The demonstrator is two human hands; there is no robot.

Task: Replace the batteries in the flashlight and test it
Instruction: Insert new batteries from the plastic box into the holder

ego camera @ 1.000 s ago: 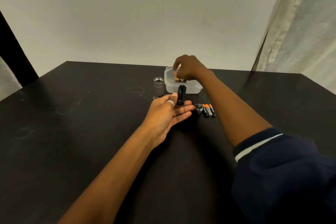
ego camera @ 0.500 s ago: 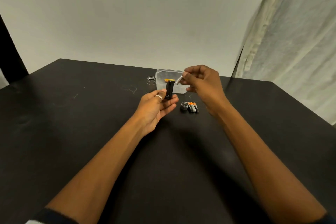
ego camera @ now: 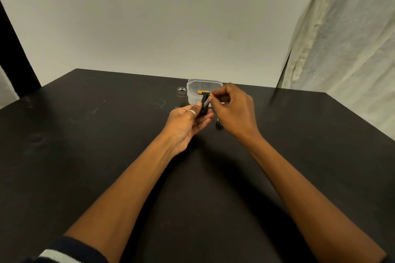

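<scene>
My left hand (ego camera: 187,123) holds a black battery holder (ego camera: 204,105) upright between thumb and fingers. My right hand (ego camera: 234,111) pinches a small battery (ego camera: 207,101) with an orange end and presses it against the holder's side. Behind them stands a clear plastic box (ego camera: 195,88) with an orange-tipped battery (ego camera: 200,92) inside. The silver flashlight body (ego camera: 181,97) stands upright left of the box. A small dark flashlight cap (ego camera: 219,124) lies on the table under my right hand.
The black table (ego camera: 85,145) runs to a pale wall at the back. A light curtain (ego camera: 346,38) hangs at the right. A dark post (ego camera: 15,55) stands at the left.
My right hand drew back from the plastic box with a battery and brought it against the holder in my left hand. The loose batteries on the table are now hidden under my right hand.
</scene>
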